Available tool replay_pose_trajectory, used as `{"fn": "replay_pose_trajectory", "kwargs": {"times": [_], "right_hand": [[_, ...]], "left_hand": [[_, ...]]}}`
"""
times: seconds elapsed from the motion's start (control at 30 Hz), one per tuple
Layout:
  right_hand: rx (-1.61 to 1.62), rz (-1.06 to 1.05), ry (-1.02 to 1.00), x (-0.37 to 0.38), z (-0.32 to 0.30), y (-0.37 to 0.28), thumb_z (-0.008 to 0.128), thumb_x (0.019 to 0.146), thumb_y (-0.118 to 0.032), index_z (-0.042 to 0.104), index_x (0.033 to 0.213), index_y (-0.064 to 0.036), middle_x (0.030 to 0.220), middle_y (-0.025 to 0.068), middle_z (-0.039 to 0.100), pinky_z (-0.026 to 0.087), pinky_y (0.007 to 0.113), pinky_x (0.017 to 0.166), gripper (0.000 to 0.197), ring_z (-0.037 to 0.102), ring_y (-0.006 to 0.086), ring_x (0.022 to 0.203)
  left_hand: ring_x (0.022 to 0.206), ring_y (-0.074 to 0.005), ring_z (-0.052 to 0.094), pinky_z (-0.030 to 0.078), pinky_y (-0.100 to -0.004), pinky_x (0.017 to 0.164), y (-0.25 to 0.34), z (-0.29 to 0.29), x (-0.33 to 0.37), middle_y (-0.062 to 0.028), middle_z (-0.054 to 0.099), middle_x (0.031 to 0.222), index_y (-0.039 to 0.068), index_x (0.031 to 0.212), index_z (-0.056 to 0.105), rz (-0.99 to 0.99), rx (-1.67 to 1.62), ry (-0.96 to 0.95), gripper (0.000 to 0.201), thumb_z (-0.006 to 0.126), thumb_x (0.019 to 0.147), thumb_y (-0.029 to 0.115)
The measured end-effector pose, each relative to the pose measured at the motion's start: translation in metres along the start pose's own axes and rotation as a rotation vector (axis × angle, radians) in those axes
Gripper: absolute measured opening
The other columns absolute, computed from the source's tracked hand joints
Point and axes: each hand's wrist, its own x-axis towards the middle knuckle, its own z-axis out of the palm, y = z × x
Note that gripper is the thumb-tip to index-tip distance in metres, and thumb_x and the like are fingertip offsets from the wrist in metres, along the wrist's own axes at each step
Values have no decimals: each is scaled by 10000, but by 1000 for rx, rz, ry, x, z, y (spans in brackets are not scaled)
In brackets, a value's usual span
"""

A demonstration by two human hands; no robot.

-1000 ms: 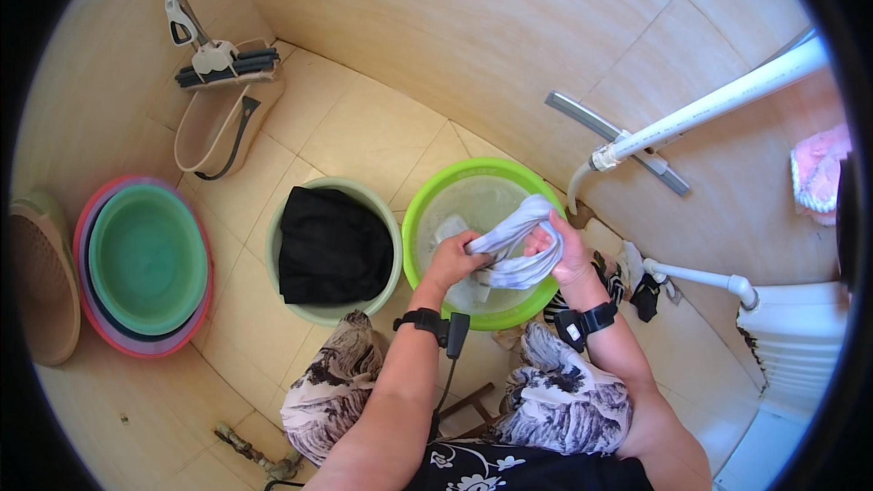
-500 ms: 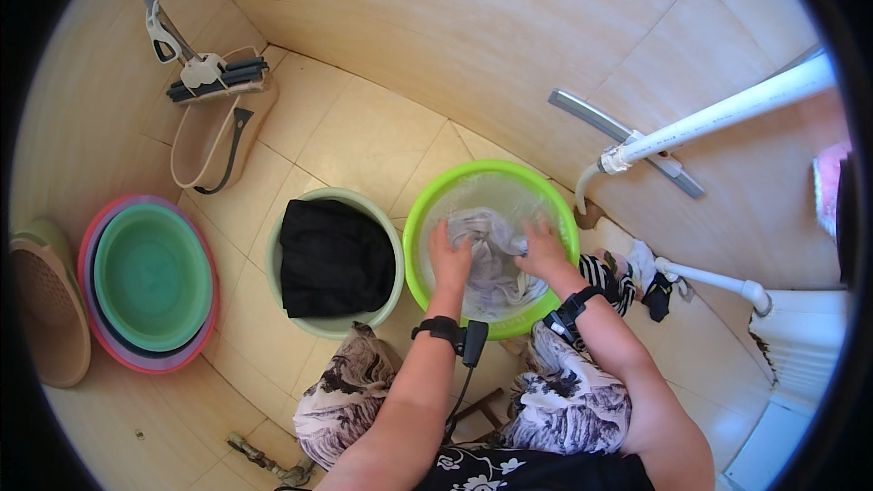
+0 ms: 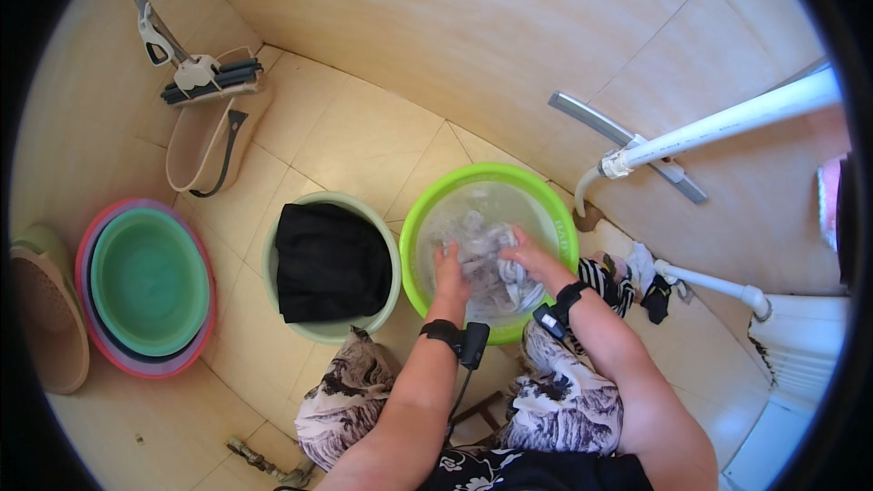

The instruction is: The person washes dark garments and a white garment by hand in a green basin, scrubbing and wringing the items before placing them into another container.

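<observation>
A bright green basin (image 3: 419,191) of cloudy, sudsy water stands on the floor before me. In it lies a wet, bunched whitish-grey cloth (image 3: 486,265), partly under the surface. My left hand (image 3: 450,273) is at the basin's left side, its fingers curled in at the cloth's left edge and partly hidden by the water. On the other side, my right hand (image 3: 535,256) grips a gathered fold of the same cloth. Left of this basin, a pale green tub (image 3: 396,289) holds a folded black garment (image 3: 332,262).
Nested basins (image 3: 150,282) and a tan perforated basin (image 3: 41,323) stand at the left. A sponge mop (image 3: 195,77) rests on a beige bucket (image 3: 191,159). Several clothes (image 3: 637,277) lie right of the green basin, near white pipes (image 3: 718,284). A squeegee (image 3: 582,114) leans by the wall.
My hands have gone from spread fingers to curled ones around the cloth. The cloth is bunched more to the right, and the green basin has turned a little, its rim lettering now at the right.
</observation>
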Motion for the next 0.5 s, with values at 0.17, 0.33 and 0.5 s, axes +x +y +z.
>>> {"fn": "replay_pose_trajectory", "kwargs": {"times": [0.17,0.33,0.5], "right_hand": [[474,19,-483,-32,5,-62,750,759,-99,551,1269,-61,1105,33,637,501,300,825,549,607,140,963],[37,-242,-527,-54,-1,-84,774,777,-270,677,1031,-47,897,58,698,507,306,769,352,632,125,848],[-254,-269,-135,-56,29,-88,665,852,-343,663,918,-51,874,182,678,509,392,719,300,659,307,812]], "left_hand": [[1141,-310,542,452,-446,956,25,14,-15,-151,495,1327,96,1406,363,-295,-451,-292,667,503,908,517],[1052,-274,601,478,-383,919,33,34,-48,-100,622,1165,106,1289,526,-177,-289,-291,513,522,918,459],[871,-261,628,516,-378,789,19,30,-35,-88,649,966,66,1162,578,-217,-399,-147,361,587,893,307]]}}
